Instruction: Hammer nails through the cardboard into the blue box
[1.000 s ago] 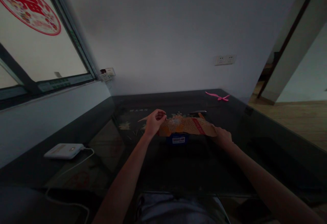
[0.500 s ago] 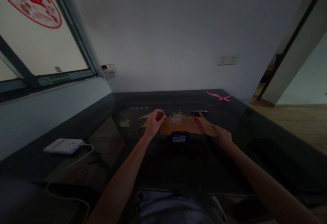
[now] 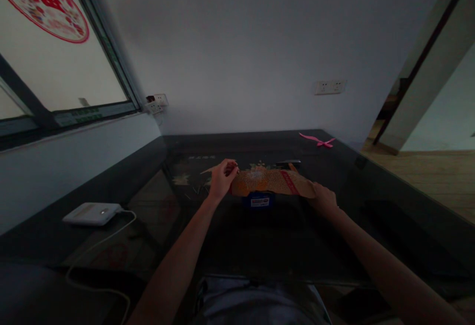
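Note:
A strip of brown patterned paper (image 3: 265,180) with a red band near its right end stretches between my hands. My left hand (image 3: 221,181) is closed in a pinch at the paper's left end, fingertips by its upper corner. At the other end, my right hand (image 3: 323,200) grips the paper, its fingers partly hidden. Below the paper shows the front of a blue box (image 3: 259,201) with a white label; the paper hides its top. Just beyond my left hand, a thin pale pointed piece (image 3: 207,170) sticks out.
A white power bank (image 3: 92,214) with a white cable (image 3: 107,238) lies on the dark table (image 3: 237,246) at left. Farther back are a pink ribbon (image 3: 322,143) and a slim shiny-edged object (image 3: 289,162). Small thin sticks (image 3: 196,190) lie left of my left hand.
My left hand has shifted very slightly left at the paper's end. The right hand, paper and blue box look nearly unchanged.

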`<state>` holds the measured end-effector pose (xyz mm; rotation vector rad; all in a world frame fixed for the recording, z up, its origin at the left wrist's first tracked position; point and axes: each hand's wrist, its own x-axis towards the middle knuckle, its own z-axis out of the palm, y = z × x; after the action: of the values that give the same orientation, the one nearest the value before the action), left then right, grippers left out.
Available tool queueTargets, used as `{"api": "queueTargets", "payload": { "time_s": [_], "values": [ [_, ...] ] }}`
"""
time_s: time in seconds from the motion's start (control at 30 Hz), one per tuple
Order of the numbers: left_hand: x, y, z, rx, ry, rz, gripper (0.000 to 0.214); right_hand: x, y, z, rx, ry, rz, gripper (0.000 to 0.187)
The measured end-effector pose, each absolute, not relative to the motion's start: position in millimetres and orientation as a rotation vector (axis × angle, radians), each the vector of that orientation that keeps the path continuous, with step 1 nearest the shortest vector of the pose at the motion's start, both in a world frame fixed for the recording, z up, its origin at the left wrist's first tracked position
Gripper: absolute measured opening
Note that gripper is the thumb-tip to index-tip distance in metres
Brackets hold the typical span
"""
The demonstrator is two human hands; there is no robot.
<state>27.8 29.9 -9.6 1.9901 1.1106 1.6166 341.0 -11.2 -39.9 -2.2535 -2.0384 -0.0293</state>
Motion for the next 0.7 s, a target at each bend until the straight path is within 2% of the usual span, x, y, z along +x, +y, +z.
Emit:
{"api": "queueTargets", "payload": {
  "time_s": [0.7],
  "values": [
    [33.0, 26.6, -13.5, 2.066, 1.119, 1.523, 0.01, 341.3, -10.1, -38.3, -2.254, -2.053, 0.002, 0.043]
  ]
}}
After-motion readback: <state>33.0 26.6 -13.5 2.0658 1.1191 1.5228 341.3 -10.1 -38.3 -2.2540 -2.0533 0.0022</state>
